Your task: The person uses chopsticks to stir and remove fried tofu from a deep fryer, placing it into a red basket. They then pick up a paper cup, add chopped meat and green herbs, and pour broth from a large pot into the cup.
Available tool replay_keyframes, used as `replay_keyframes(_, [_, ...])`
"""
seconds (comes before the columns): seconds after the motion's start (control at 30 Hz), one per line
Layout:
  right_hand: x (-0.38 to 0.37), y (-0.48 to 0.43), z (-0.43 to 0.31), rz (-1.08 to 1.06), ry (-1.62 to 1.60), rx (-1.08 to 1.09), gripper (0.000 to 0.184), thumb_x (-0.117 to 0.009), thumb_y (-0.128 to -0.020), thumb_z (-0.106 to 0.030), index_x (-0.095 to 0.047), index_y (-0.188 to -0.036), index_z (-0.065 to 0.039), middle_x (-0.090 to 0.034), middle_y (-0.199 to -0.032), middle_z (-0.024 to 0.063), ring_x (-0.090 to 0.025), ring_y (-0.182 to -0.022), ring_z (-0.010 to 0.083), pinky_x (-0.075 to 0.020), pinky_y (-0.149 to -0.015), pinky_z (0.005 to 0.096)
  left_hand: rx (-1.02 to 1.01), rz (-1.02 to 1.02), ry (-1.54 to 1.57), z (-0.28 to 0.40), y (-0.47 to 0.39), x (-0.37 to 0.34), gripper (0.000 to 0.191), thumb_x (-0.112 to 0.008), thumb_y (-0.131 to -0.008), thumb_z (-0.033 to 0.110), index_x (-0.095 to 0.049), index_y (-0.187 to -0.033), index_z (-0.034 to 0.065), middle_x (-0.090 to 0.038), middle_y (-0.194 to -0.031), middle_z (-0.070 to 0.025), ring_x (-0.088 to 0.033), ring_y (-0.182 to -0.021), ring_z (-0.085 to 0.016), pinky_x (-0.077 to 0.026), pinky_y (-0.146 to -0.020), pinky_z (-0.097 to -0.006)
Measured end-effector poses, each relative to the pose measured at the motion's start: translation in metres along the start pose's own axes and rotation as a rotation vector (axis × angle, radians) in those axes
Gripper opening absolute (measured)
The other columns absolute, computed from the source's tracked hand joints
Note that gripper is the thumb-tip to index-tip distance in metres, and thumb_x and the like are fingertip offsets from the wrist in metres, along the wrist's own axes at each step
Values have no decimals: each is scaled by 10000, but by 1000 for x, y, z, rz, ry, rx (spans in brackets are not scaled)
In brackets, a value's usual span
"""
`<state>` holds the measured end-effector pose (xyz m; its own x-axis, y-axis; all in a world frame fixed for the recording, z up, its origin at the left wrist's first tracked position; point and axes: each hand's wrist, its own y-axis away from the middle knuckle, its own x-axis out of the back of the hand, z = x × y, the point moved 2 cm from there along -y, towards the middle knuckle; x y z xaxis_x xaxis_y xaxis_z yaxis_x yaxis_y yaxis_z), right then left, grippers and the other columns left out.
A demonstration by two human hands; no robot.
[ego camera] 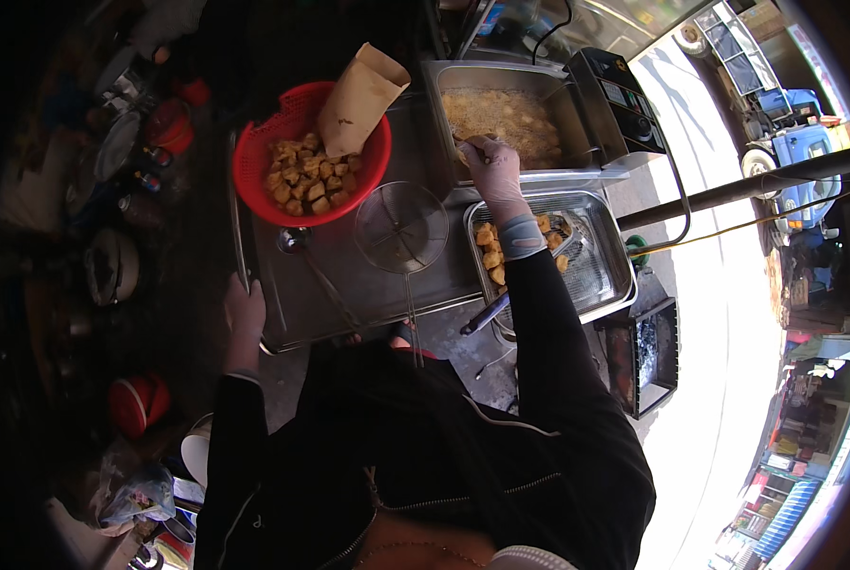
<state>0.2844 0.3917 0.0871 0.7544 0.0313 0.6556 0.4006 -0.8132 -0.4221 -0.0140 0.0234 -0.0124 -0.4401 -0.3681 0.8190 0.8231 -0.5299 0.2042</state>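
Observation:
My right hand (493, 165), in a thin glove, is over the near left corner of a deep fryer (436, 153) full of bubbling oil (503, 114). Its fingers are curled; whether they pinch something is hard to make out. Pale pieces float in the oil. Below my right forearm, a wire-mesh tray (596, 267) holds golden fried pieces (493, 256) and a utensil with a dark handle (485, 313). My left hand (245, 306), also gloved, grips the metal edge (240, 242) of the steel table at its left side.
A red plastic colander (254, 196) holds fried cubes (311, 174) and an upright brown paper bag (359, 103). A round wire skimmer (401, 228) and a ladle (295, 240) lie on the steel table (325, 263). A metal grill box (653, 349) stands right; a blue truck (802, 164) is beyond.

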Motion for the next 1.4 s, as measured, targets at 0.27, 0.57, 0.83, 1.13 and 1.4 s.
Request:
replay_keyframes(0.27, [31,-3,28,148,-35,-149,183,-707,-791,-188,-709,-865,-21,-654,-773,162,-638,-701,275,-494,-670,334,8,-19,21,-10,-5,-7,474,-539,-893,244,-446,-1300,19,-573,-1214,-222,-533,-1140,-393,-431,-953,-436])
replay_keyframes(0.57, [93,1,0,260,50,-187,239,-723,-794,-205,-699,-888,14,-668,-807,174,-656,-741,281,-503,-696,328,-20,-4,34,-4,0,-2,425,-544,-888,237,-481,-1252,27,-596,-1168,-219,-551,-1110,-394,-439,-927,-446])
replay_keyframes(0.83, [80,10,5,112,133,-208,255,-699,-808,-249,-708,-884,-6,-675,-838,173,-662,-746,286,-511,-696,338,-38,1,63,-4,-4,-3,402,-554,-877,222,-501,-1219,17,-606,-1145,-221,-558,-1098,-395,-442,-920,-441])
replay_keyframes(1.13, [102,47,-17,375,-136,-170,142,-695,-842,-97,-686,-899,33,-638,-770,72,-574,-675,93,-464,-641,225,-75,0,93,-6,-4,-3,399,-562,-873,218,-507,-1212,15,-600,-1153,-224,-559,-1103,-388,-443,-927,-436])
replay_keyframes(1.4, [96,100,6,478,-359,-265,137,-650,-888,-93,-673,-896,42,-660,-834,53,-611,-742,103,-476,-702,229,-75,-4,129,-15,-8,-10,396,-574,-869,219,-510,-1205,21,-596,-1159,-223,-561,-1099,-391,-447,-918,-443])
